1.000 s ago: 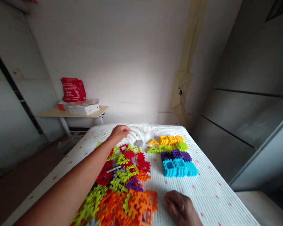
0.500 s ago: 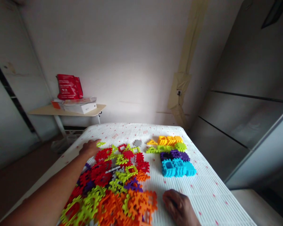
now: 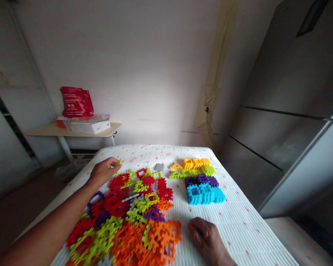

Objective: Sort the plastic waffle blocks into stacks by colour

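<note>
My left hand (image 3: 102, 171) sits at the far edge of the heap, thumb and fingers pinched together on a small lime-green waffle block (image 3: 118, 162), which is raised just off the mattress (image 3: 233, 229). The heap of interlocking plastic waffle blocks (image 3: 133, 210), in red, orange, lime and purple, lies loose on the ribbed white mattress. My right hand (image 3: 205, 234) rests on the mattress just beside the heap's orange edge, fingers loosely curled and holding nothing. Farther right, sorted blocks (image 3: 197, 181) stand in yellow, lime, purple and cyan groups, well clear of both hands. A grey block (image 3: 158, 167) lies between them and the heap.
</note>
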Motion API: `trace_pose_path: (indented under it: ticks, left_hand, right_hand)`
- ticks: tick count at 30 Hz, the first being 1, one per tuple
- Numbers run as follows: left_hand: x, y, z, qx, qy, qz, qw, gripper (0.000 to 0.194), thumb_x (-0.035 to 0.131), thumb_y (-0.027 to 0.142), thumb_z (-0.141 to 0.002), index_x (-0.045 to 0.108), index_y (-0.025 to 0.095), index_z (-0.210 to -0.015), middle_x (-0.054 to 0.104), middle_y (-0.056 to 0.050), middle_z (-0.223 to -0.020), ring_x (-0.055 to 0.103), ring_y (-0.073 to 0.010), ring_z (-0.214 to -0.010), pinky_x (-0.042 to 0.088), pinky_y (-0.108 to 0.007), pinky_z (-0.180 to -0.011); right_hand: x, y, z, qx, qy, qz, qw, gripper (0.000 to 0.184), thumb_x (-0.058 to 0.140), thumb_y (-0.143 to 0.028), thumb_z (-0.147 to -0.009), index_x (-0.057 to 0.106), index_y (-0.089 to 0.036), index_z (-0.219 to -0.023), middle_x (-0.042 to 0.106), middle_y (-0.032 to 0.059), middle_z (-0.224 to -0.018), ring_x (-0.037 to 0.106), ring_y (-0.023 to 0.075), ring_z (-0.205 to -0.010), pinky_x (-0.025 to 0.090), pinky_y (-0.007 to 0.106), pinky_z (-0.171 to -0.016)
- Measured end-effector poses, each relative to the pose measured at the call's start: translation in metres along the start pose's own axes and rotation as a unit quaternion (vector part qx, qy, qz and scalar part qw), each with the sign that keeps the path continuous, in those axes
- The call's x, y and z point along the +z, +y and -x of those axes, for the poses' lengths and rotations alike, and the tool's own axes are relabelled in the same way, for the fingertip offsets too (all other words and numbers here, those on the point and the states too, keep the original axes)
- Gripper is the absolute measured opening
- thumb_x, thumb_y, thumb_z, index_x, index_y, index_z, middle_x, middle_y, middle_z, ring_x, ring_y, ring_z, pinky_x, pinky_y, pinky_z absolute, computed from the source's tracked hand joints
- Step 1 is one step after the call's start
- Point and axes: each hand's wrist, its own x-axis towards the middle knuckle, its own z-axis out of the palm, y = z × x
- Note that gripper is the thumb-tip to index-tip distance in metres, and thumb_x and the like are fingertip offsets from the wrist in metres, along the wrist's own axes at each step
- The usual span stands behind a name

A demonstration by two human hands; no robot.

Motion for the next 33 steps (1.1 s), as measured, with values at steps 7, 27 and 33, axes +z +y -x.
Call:
trace_pose_path:
  ticks: [7,27,33]
  left_hand:
    - [-0.007,0.051,0.048,0.033,-0.085,0.33,0.94,0.035,0.06,0.047,-0.064,0.054,0.021,-0.087,0.064,0.002,-0.071,0.062,-0.0154,-0.065,0.05,-0.028,-0.065]
    - [0.024,0.102,0.142,0.01,-0.142,0.518,0.844,0.038,0.068,0.038,-0.069,0.058,0.018,-0.099,0.066,-0.005,-0.092,0.063,-0.0193,-0.086,0.055,-0.031,-0.071]
    - [0.037,0.094,0.155,0.024,-0.183,0.486,0.854,0.031,0.063,0.034,-0.073,0.058,0.019,-0.098,0.065,-0.005,-0.094,0.064,-0.0194,-0.083,0.055,-0.033,-0.069]
  right_hand:
    - [0.002,0.002,0.0,0.003,-0.003,0.01,1.0,0.036,0.037,-0.039,-0.093,0.058,-0.016,-0.074,0.061,0.0035,-0.069,0.054,0.0126,-0.061,0.04,0.021,-0.056]
    - [0.019,-0.075,-0.061,-0.153,0.144,-0.048,0.977,0.017,0.054,-0.024,-0.087,0.06,-0.019,-0.103,0.063,0.0029,-0.081,0.057,0.0113,-0.064,0.047,0.021,-0.06]
    - [0.029,-0.076,-0.064,-0.143,0.15,-0.062,0.976,0.008,0.056,-0.023,-0.086,0.063,-0.019,-0.089,0.064,0.0023,-0.076,0.059,0.012,-0.063,0.047,0.021,-0.058]
